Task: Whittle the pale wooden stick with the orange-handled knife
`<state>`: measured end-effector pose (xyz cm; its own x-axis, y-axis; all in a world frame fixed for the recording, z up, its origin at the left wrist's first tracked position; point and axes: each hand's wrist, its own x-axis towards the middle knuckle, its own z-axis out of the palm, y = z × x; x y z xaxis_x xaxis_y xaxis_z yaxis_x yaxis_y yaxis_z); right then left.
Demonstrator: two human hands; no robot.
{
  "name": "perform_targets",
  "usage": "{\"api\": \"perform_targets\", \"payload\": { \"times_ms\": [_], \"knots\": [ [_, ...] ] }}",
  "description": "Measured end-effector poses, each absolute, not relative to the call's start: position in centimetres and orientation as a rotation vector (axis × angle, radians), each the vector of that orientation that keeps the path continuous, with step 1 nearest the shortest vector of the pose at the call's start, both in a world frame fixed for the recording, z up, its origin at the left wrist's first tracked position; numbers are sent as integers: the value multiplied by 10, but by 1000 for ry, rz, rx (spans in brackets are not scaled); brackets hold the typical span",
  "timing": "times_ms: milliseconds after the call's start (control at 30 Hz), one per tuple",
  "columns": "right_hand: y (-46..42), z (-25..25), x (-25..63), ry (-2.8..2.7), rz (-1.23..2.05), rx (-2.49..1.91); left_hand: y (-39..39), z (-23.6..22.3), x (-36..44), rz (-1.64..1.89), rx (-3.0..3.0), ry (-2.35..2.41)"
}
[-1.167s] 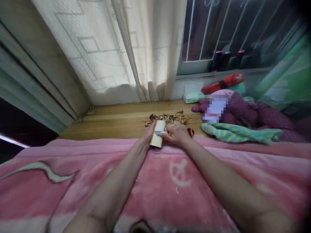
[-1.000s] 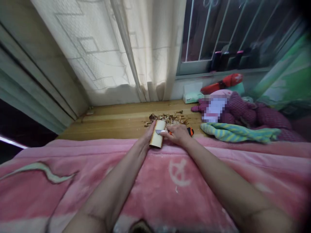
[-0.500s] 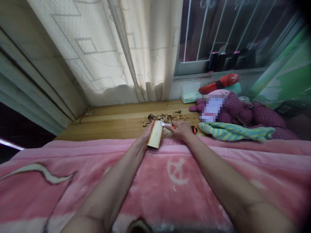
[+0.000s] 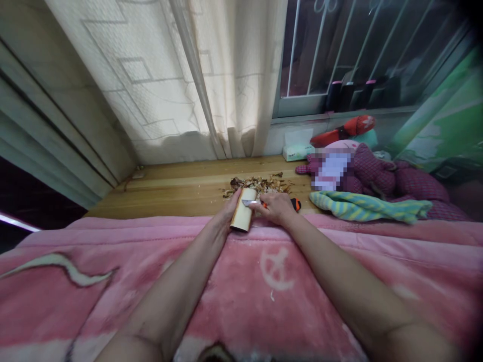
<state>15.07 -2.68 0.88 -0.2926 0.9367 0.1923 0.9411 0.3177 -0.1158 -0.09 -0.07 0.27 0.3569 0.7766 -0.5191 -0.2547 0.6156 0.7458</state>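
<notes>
My left hand [image 4: 228, 208] is closed around the left side of a pale section of bamboo [image 4: 243, 215] with a brown edge and a dark near end. In my right hand [image 4: 278, 207] is a utility knife [image 4: 296, 204] with an orange and black handle, its end showing past the palm. The knife's metal blade lies across the pale face of the bamboo, near its upper part. Just beyond, a heap of brown and pale shavings [image 4: 260, 184] is spread on the wooden board [image 4: 177, 183]. The left fingertips are partly hidden by the bamboo.
A pink blanket [image 4: 241, 281] covers the near area beneath my forearms. On the right lie a striped green and blue cloth [image 4: 372, 205], a purple checked stuffed toy [image 4: 372, 168] and a tissue pack [image 4: 298, 151]. Curtains [image 4: 158, 80] and a barred window [image 4: 350, 55] stand behind.
My right hand has moved the knife slightly left and toward me, so the blade now sits farther down across the bamboo's face. The left hand keeps its hold on the bamboo.
</notes>
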Motion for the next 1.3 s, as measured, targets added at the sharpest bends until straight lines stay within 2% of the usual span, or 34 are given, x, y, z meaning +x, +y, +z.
{"api": "perform_targets", "payload": {
  "times_ms": [300,533,800,1300],
  "knots": [
    [-17,10,169,-2127,-30,-1988,-2,5,-1,640,701,966],
    [-29,13,149,-2347,36,-1751,0,2,-2,735,623,995],
    [-21,2,150,-2313,29,-1819,2,1,-3,739,620,1029],
    [-29,11,147,-2483,15,-1625,5,-4,-2,794,539,924]
  ]
}}
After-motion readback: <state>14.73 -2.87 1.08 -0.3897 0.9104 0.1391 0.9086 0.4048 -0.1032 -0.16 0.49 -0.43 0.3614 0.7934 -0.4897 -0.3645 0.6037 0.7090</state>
